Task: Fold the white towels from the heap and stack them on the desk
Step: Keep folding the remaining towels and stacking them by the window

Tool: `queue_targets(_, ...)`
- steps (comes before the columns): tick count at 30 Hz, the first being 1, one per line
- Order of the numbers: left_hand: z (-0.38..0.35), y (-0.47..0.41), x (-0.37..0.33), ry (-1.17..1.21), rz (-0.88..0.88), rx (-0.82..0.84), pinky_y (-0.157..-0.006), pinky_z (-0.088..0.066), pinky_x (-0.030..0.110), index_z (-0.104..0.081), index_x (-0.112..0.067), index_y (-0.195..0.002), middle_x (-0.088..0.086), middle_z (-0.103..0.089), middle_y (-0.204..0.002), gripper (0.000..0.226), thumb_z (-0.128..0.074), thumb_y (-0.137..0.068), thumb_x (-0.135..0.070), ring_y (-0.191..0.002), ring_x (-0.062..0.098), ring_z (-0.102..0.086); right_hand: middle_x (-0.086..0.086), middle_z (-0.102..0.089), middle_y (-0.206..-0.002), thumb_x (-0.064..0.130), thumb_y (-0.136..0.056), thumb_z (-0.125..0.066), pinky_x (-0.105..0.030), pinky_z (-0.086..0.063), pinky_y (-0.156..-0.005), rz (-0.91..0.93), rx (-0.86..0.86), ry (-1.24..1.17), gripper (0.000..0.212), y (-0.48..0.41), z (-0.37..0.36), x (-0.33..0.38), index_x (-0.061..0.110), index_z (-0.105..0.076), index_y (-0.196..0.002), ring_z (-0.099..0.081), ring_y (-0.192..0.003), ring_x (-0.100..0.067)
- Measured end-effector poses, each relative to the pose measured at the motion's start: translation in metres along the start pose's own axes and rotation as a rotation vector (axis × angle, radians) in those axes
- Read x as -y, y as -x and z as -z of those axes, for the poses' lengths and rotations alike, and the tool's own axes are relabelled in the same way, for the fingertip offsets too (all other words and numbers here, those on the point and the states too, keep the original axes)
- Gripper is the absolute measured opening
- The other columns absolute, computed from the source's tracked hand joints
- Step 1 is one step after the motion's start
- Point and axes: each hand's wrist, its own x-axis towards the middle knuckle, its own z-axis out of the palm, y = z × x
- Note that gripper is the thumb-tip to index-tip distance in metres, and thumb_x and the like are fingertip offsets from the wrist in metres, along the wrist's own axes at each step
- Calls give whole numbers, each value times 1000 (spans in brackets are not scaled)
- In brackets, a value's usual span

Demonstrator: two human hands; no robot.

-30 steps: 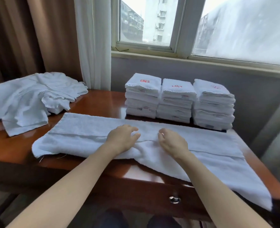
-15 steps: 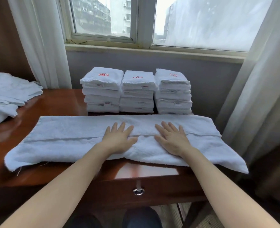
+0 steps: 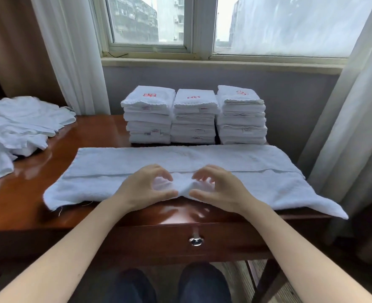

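A long white towel [image 3: 257, 167], folded lengthwise, lies across the brown desk [image 3: 27, 215], its right end hanging over the desk's edge. My left hand [image 3: 141, 189] and my right hand [image 3: 222, 189] are side by side at the middle of its near edge. Their fingers arch over the cloth with the thumbs along the edge, and a gap shows between fingers and thumb. A small ridge of towel is bunched between the hands. Behind stand three stacks of folded towels [image 3: 195, 117]. The unfolded heap [image 3: 21, 123] lies at the left.
The stacks sit against the wall under the window. Curtains [image 3: 344, 127] hang close to the desk's right end and at the back left. A drawer with a metal knob [image 3: 196, 240] is in the desk's front, above my knees.
Both hands lay flat on the towel's middle; now their fingers have lifted and curled into arches near the front edge, and the cloth has bunched between them. My view has shifted.
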Motion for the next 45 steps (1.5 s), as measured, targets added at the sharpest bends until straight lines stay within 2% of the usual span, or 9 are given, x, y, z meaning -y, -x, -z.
queue_targets(6, 9, 33, 23, -169, 38, -110, -76, -45, 30, -63, -29, -103, -15, -59, -98, 15, -63, -92, -39, -96, 11, -57, 6, -63, -122, 28, -92, -60, -31, -44, -87, -1, 21, 295, 28, -5, -23, 17, 24, -65, -119, -55, -115, -18)
queue_targets(10, 17, 33, 22, -235, 71, -103, -65, -37, 33, -58, -26, -95, -11, -61, -88, 18, -48, -100, -40, -84, 17, -59, 2, -67, -122, 26, -98, -54, -35, -49, -88, -49, 52, 255, 28, -9, -18, 22, 23, -64, -124, -60, -113, -22)
queue_targets(14, 33, 17, 19, -247, 103, -103, -65, -37, 32, -59, -31, -97, -12, -62, -87, 23, -44, -100, -47, -83, 15, -57, 17, -60, -76, 36, -97, -56, -26, -36, -63, -119, -17, 217, 18, -20, -4, 23, 30, -67, -109, -59, -86, -17)
queue_targets(17, 44, 0, 17, -241, 123, -121, -61, -38, 30, -56, -37, -92, -16, -60, -84, 22, -44, -97, -54, -78, 10, -56, 16, -48, -63, 41, -91, -59, -24, -30, -55, -125, -63, 209, 5, -39, 9, 23, 37, -63, -89, -47, -64, -4)
queue_targets(26, 14, -13, 31, -156, 37, -97, -69, -46, 30, -65, -29, -86, -13, -52, -91, 18, -59, -89, -12, -78, 9, -55, 13, -56, -86, 25, -88, -63, -26, -35, -61, -167, -53, 201, 2, -67, -30, -11, 25, -62, -90, -58, -86, -16)
queue_targets(34, 29, 5, 38, -68, -19, -131, -78, -48, 23, -72, -30, -96, -20, -64, -99, 14, -61, -91, -38, -90, 0, -59, 12, -67, -89, 12, -85, -67, -30, -50, -71, 153, -243, 140, 13, -68, -40, 31, 22, -72, -91, -59, -88, -11)
queue_targets(38, 46, 40, 47, -99, -46, -290, -67, -49, 25, -66, -29, -86, -16, -59, -82, 6, -71, -85, -26, -79, 6, -56, 14, -70, -87, 16, -87, -63, -31, -53, -68, 216, -80, 40, 15, -69, -58, 65, 28, -73, -89, -61, -77, -4)
queue_targets(41, 56, 70, 54, -143, 16, -309, -62, -46, 23, -62, -31, -78, -17, -56, -74, 11, -72, -82, -30, -74, 6, -54, 15, -70, -99, 27, -88, -65, -27, -52, -79, 240, 81, 39, 13, -71, -75, 82, 32, -73, -97, -62, -93, -2)
queue_targets(45, 63, 103, 60, -227, 88, -246, -75, -43, 23, -62, -34, -79, -18, -57, -82, 15, -73, -79, -44, -82, 3, -52, 14, -68, -108, 26, -85, -67, -24, -46, -84, 338, 152, 114, 17, -73, -96, 96, 31, -74, -100, -57, -105, -8)
